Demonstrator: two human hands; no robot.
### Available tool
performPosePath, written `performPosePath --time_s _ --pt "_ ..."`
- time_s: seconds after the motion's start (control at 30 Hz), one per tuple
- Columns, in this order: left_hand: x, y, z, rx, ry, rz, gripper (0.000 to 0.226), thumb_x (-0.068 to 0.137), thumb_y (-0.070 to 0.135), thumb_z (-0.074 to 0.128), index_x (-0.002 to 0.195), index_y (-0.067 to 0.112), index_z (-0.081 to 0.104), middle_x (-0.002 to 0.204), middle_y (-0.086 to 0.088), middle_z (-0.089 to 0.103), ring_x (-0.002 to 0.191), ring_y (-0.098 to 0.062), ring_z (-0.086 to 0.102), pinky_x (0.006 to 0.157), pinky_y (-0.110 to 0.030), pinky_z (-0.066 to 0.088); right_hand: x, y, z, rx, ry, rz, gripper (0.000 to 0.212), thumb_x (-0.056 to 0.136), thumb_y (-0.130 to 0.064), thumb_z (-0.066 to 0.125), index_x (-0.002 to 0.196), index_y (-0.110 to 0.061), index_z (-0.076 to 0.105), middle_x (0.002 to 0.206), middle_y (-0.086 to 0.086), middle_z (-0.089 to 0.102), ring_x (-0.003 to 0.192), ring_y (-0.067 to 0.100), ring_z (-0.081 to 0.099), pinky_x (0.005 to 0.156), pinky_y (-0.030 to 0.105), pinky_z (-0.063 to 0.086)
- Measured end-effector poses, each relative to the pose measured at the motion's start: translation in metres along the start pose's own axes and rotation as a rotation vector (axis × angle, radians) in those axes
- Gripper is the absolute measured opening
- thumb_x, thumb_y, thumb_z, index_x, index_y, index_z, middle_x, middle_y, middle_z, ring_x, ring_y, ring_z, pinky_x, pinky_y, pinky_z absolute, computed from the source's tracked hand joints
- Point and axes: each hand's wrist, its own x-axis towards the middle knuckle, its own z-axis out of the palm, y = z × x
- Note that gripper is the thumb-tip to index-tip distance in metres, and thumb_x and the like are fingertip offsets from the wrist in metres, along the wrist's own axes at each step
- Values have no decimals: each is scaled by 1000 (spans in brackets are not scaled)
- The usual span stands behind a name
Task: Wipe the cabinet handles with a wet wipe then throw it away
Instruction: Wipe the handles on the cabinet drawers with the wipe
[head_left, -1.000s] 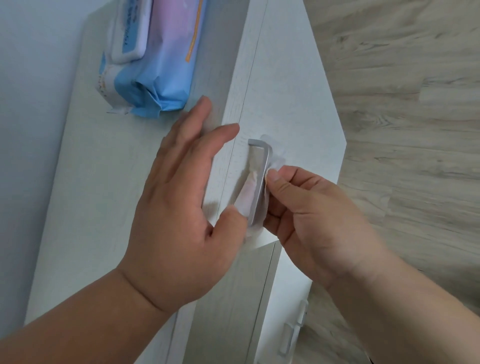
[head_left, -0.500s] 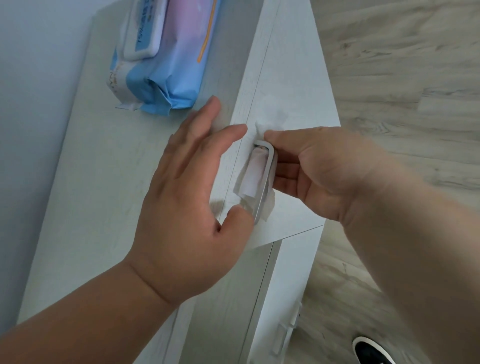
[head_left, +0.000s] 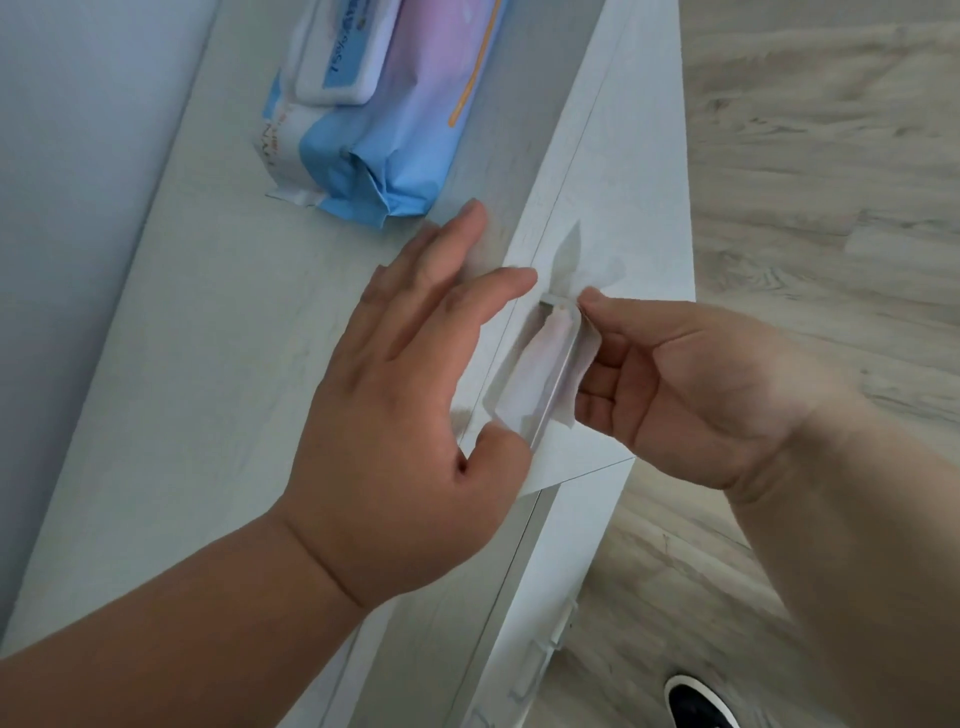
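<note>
From the head view, a thin white wet wipe lies looped round a slim silver metal bar handle on the front of a white cabinet. One flap spreads on the panel at 12 o'clock from the handle, and another hangs off the bar's 3 o'clock side.

The right hand comes in from 3 o'clock. Its thumb and forefinger pinch the wet wipe at the upper end of the handle, and the other fingers curl just beside the hanging flap.

The left hand lies flat on the pale worktop at 9 o'clock from the handle, its fingers straight and slightly spread. Its thumb tip rests against the lower end of the wet wipe.

A blue and pink soft pack of wipes with a white lid lies on the worktop at 11 o'clock from the hands. A second silver handle sits lower on the cabinet, at 6 o'clock. A black shoe stands on the light wooden floor at 5 o'clock.
</note>
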Motion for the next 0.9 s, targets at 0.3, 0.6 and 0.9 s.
performPosePath --time_s 0.3,0.6,0.9 --pt "0 -2 0 -1 10 -2 73 74 20 52 147 15 53 169 -2 30 157 -20 27 123 -48 32 3 19 7 78 101 -162 20 102 -17 61 106 -3 75 99 16 78 83 23 73 95 52 59" --pt "-1 0 0 -4 -4 -4 72 75 20 49 147 16 52 170 -4 28 158 -23 25 123 -58 30 7 22 2 -126 203 -313 12 96 -20 72 89 -14 79 99 13 78 96 31 73 99 55 57" --pt "0 -1 1 -8 -4 1 71 75 20 49 146 14 52 170 -4 29 158 -23 26 122 -58 31 3 16 4 20 64 -172 17 104 -13 58 100 -4 72 91 12 76 81 24 71 92 52 60"
